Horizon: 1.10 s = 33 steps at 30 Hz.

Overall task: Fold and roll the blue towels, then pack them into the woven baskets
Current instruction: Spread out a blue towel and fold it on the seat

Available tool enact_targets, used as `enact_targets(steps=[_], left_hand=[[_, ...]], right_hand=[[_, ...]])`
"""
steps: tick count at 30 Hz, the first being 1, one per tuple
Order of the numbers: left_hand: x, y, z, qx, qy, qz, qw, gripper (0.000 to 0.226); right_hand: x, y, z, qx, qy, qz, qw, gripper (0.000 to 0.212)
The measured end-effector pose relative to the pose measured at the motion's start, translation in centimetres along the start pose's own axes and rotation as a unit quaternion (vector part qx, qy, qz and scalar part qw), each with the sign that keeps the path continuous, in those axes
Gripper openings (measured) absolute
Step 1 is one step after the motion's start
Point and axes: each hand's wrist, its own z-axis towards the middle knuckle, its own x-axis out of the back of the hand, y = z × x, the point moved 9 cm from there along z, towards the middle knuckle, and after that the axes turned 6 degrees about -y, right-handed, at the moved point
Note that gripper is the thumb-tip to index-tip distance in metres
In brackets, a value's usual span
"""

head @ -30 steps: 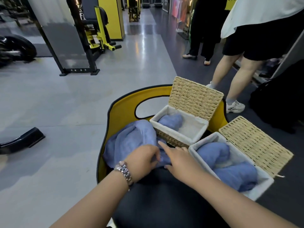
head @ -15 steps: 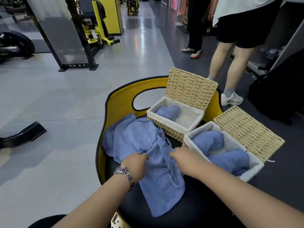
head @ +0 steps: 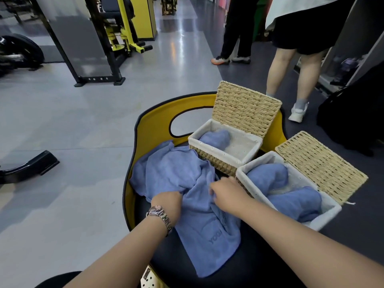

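A loose blue towel (head: 187, 183) lies crumpled across a black padded seat (head: 259, 265) with a yellow back. My left hand (head: 168, 203) grips a fold at its middle, and my right hand (head: 226, 193) pinches the cloth just to the right. Two woven baskets with white liners and open lids stand on the seat's right side. The far basket (head: 220, 151) holds one rolled blue towel (head: 215, 139). The near basket (head: 328, 213) holds two rolled towels (head: 291, 200).
The seat's yellow back (head: 153, 129) curves behind the towel. Two people stand close behind the baskets, the nearer person's legs (head: 291, 80) at the right. A gym machine frame (head: 97, 59) and a black bar (head: 29, 167) stand on the grey floor at left.
The towel was pulled from a bunched heap toward me and now hangs over the seat's front. Both hands slid back with it and hold it nearer the middle.
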Motion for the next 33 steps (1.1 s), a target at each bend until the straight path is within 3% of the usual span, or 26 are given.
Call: enact_targets(steps=[3,4,5,7,9,12,14,16,19,20,22,24,26,28,30,32,33], left_hand=[[-2.9,1.2,-1.2,-0.080,-0.189,0.027,0.978,0.023],[-3.8,1.2,-2.0,-0.089,-0.257,0.028,0.962,0.026],[-4.5,0.9,-2.5,-0.085,-0.301,0.032,0.949,0.029],[-4.3,0.4,-2.0,-0.067,-0.281,0.025,0.957,0.030],[-3.4,-1.1,-0.9,-0.008,-0.194,-0.010,0.981,0.033],[-3.6,-2.0,-0.3,0.015,-0.118,-0.064,0.991,0.034],[-3.4,-1.5,-0.5,0.007,-0.088,-0.093,0.992,0.023],[-3.0,-1.0,-0.6,-0.013,-0.075,-0.139,0.987,0.021],[-4.7,-0.4,-1.4,-0.052,-0.218,-0.056,0.973,0.017],[-5.5,-0.7,-2.2,-0.050,-0.281,-0.016,0.958,0.014],[-5.8,-1.5,-2.7,-0.024,-0.314,0.020,0.949,0.016],[-4.9,-1.9,-2.1,0.012,-0.242,-0.014,0.970,0.026],[-4.0,-2.5,-1.9,0.075,-0.161,-0.078,0.981,0.039],[-3.9,-2.4,-2.3,0.095,-0.128,-0.097,0.982,0.044],[-4.0,-2.0,-2.4,0.092,-0.117,-0.101,0.984,0.046],[-4.0,-1.2,-2.1,0.053,-0.100,-0.099,0.989,0.043],[-3.7,-1.0,-2.0,0.046,-0.092,-0.088,0.991,0.041]], right_hand=[[-4.8,0.3,-2.1,0.030,-0.282,-0.062,0.957,0.013],[-5.7,0.6,-3.3,0.024,-0.350,-0.062,0.934,0.018],[-6.0,1.1,-3.8,0.011,-0.366,-0.049,0.929,0.019],[-4.4,1.7,-2.9,-0.015,-0.263,0.001,0.965,0.017],[-2.7,2.6,-1.6,-0.041,-0.104,0.077,0.991,0.013],[-3.8,2.7,-0.7,-0.053,-0.023,0.220,0.974,0.030],[-4.5,2.4,-0.4,-0.042,-0.021,0.280,0.959,0.024],[-4.7,2.3,-0.2,-0.030,-0.061,0.244,0.967,0.019],[-5.9,1.4,-1.3,0.023,-0.254,0.107,0.961,0.013],[-6.0,1.5,-1.8,0.027,-0.282,0.075,0.956,0.014],[-4.7,2.0,-1.4,0.008,-0.207,0.078,0.975,0.013],[-3.0,2.6,-0.7,-0.027,-0.066,0.171,0.983,0.013],[-3.0,2.2,-0.4,-0.029,-0.015,0.234,0.972,0.032],[-3.4,1.4,-0.4,-0.017,-0.020,0.240,0.970,0.037],[-3.5,1.0,-0.7,-0.004,-0.043,0.232,0.972,0.026],[-4.1,1.3,-0.9,-0.014,-0.131,0.164,0.978,0.008],[-4.7,1.7,-1.2,-0.023,-0.196,0.120,0.973,0.016]])
